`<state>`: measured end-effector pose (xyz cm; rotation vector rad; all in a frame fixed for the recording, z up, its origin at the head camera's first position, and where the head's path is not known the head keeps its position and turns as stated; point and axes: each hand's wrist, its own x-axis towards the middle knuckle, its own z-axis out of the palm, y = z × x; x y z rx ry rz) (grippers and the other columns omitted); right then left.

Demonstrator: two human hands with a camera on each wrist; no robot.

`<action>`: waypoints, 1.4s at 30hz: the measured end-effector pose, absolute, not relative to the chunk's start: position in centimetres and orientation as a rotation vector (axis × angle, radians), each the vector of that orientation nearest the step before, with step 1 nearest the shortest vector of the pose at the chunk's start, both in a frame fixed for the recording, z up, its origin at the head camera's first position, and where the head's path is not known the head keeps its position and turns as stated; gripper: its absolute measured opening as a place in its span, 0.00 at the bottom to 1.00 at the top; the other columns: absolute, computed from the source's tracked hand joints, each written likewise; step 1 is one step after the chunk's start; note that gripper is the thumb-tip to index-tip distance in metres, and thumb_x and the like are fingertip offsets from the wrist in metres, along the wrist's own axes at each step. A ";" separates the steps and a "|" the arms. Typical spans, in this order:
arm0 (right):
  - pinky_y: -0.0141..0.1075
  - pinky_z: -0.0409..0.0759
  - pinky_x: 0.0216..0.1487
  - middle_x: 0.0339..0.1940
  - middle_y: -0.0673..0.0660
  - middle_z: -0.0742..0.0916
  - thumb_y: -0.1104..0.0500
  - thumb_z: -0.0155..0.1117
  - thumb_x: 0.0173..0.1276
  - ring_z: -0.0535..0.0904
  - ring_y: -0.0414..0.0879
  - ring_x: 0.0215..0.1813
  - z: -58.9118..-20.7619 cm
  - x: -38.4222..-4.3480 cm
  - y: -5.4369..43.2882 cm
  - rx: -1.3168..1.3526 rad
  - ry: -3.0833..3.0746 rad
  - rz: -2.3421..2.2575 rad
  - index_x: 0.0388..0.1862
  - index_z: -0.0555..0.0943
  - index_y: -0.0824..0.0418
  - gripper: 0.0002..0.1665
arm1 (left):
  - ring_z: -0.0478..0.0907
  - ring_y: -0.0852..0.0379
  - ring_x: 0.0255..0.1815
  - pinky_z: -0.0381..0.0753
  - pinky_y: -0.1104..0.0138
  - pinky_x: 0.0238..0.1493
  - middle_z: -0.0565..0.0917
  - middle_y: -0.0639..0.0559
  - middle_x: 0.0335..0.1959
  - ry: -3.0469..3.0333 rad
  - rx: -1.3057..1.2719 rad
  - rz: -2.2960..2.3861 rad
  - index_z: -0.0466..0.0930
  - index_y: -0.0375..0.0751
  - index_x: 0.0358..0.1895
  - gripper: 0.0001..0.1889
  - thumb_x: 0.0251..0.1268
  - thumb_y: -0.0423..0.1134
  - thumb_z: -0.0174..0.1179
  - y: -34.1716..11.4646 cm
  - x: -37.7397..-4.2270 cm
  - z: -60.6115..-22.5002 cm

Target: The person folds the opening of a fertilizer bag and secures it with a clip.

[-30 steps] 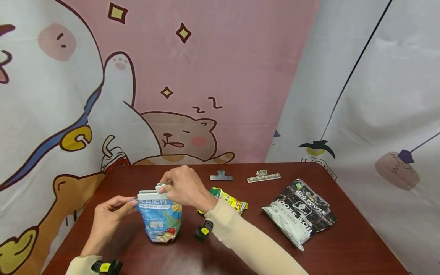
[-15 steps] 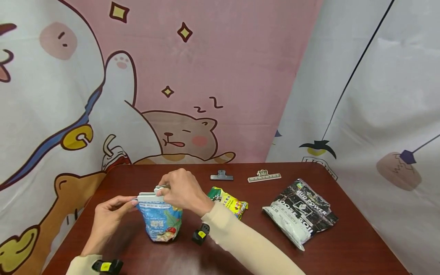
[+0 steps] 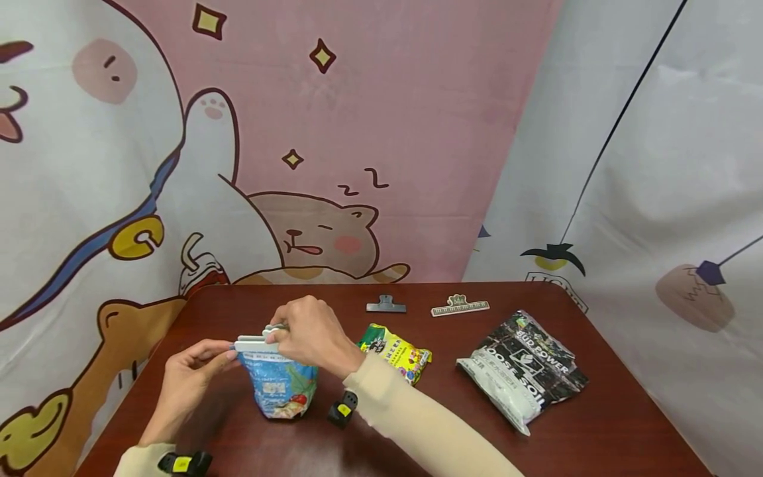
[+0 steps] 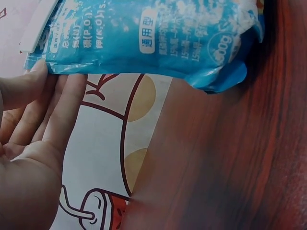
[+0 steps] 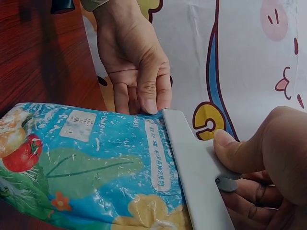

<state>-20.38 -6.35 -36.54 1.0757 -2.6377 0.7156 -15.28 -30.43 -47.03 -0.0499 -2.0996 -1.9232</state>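
A blue fertilizer bag [image 3: 277,387] with printed vegetables stands upright at the left of the table. Across its top lies a white bag clip [image 5: 192,177]. My right hand [image 3: 312,334] grips the clip's handle between thumb and fingers, as the right wrist view shows. With thumb and fingertips, my left hand [image 3: 191,374] pinches the bag's upper left corner, right at the end of the clip. In the left wrist view, the bag's back [image 4: 144,38] bears white lettering, and the left thumb presses near its top edge.
Behind the right forearm lies a small yellow and green packet [image 3: 396,351]. A black and white soil bag [image 3: 524,371] lies at the right. Toward the back edge are a grey metal clip [image 3: 386,305] and a piano-key patterned clip [image 3: 459,306]. A printed cloth [image 3: 417,132] hangs behind.
My right hand and the white clip have shifted slightly left and down over the bag's top. The left hand keeps its pinch on the corner. More of the yellow packet shows.
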 end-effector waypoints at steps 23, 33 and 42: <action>0.21 0.68 0.25 0.36 0.44 0.92 0.46 0.72 0.68 0.77 0.30 0.27 -37.2 -20.1 -7.3 1.095 -2.624 0.624 0.42 0.92 0.51 0.12 | 0.90 0.64 0.41 0.88 0.68 0.43 0.91 0.61 0.41 -2.174 -0.048 -1.944 0.78 0.25 0.60 0.21 0.66 0.29 0.68 -31.0 -15.0 -47.2; 0.21 0.66 0.22 0.36 0.44 0.92 0.45 0.71 0.69 0.72 0.30 0.24 -37.3 -20.0 -7.5 1.133 -2.599 0.582 0.43 0.92 0.50 0.13 | 0.91 0.58 0.44 0.88 0.67 0.46 0.90 0.62 0.45 -2.227 -0.104 -1.980 0.77 0.25 0.63 0.21 0.70 0.31 0.65 -31.3 -14.5 -47.0; 0.21 0.68 0.27 0.40 0.44 0.92 0.45 0.71 0.69 0.74 0.31 0.30 -37.5 -20.1 -6.9 1.169 -2.621 0.632 0.48 0.91 0.51 0.15 | 0.91 0.61 0.38 0.88 0.69 0.42 0.90 0.64 0.40 -2.242 -0.032 -1.871 0.80 0.24 0.57 0.19 0.68 0.33 0.67 -30.8 -14.9 -47.1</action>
